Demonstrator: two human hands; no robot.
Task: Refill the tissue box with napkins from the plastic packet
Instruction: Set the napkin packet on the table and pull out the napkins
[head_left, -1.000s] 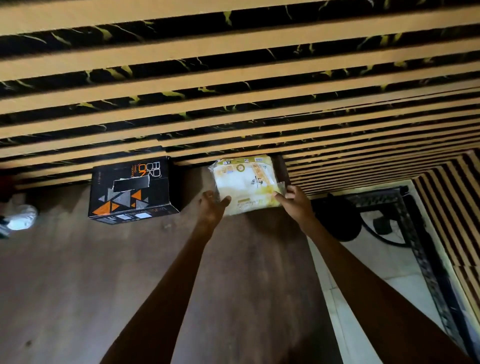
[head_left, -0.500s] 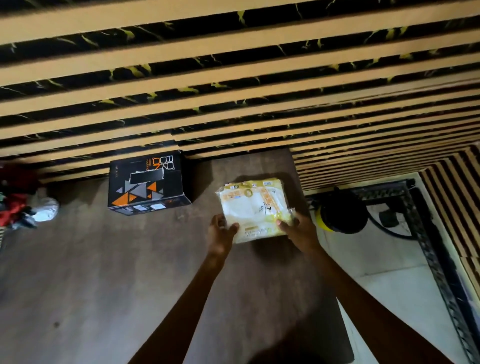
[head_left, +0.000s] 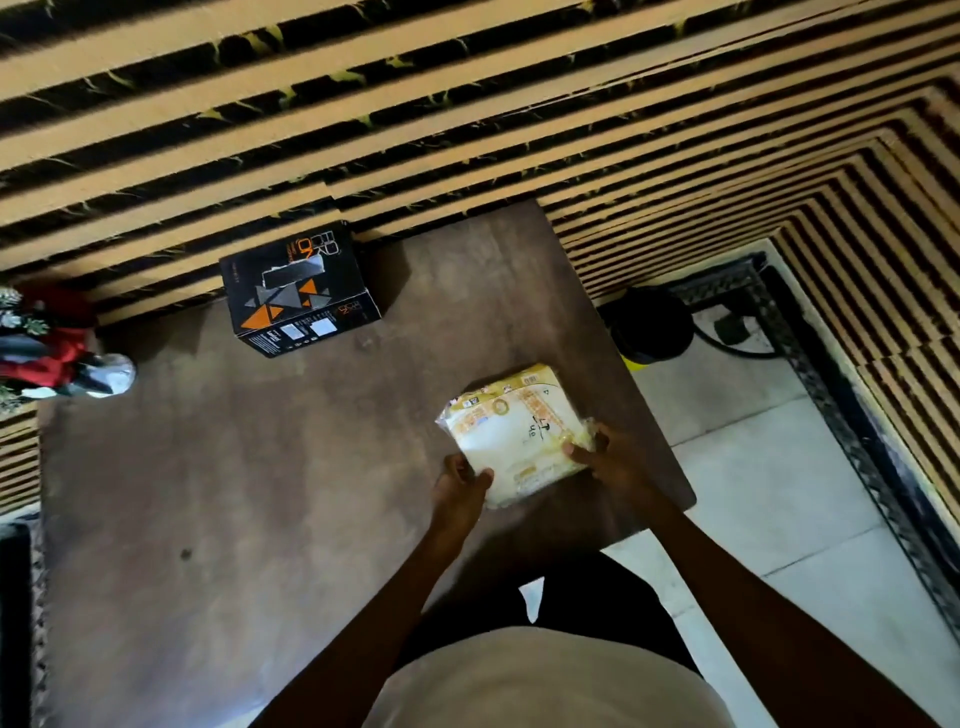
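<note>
Brown tabletop: plastic packet pulled back from the wall toward the near right corner, left hand and right hand fingers gripping it, tissue box untouched, so opening comes next.

Black tissue box: orange lettering on top face and front edge, seen upside down, reads approximately "BOX 6"; small white labels illegible. Plastic packet: printed "40" legible; remaining yellow print too blurred to read.
</note>
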